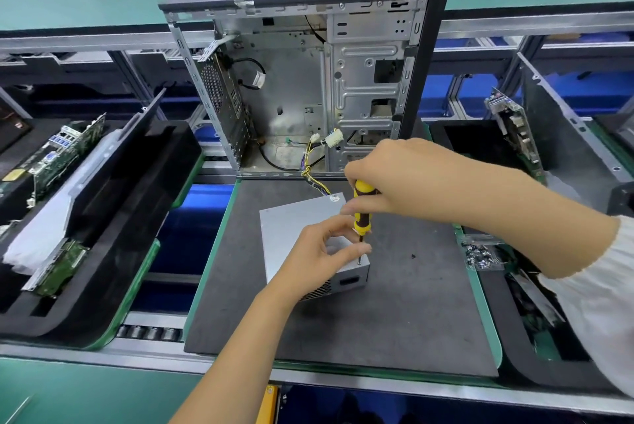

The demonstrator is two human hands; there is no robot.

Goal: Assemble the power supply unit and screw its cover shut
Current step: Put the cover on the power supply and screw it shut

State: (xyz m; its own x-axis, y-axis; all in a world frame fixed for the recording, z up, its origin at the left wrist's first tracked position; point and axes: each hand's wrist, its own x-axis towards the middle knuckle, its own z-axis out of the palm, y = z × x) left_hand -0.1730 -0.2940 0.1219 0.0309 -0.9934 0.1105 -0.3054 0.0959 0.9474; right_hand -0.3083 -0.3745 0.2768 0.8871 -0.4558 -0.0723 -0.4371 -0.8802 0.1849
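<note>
Both hands' grip around screwdriver (pixel 362 214)

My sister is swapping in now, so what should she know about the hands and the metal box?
Right hand grips the yellow screwdriver, upright, tip at the near right corner of the power supply unit.
Left hand rests on the unit, its fingers steadying the shaft by the tip.
The unit lies on the grey mat, cover on, wires running to the open computer case.
Spare screws sit to the right; one loose screw lies on the mat.
Left: finish this screw, check the other corners.
</note>
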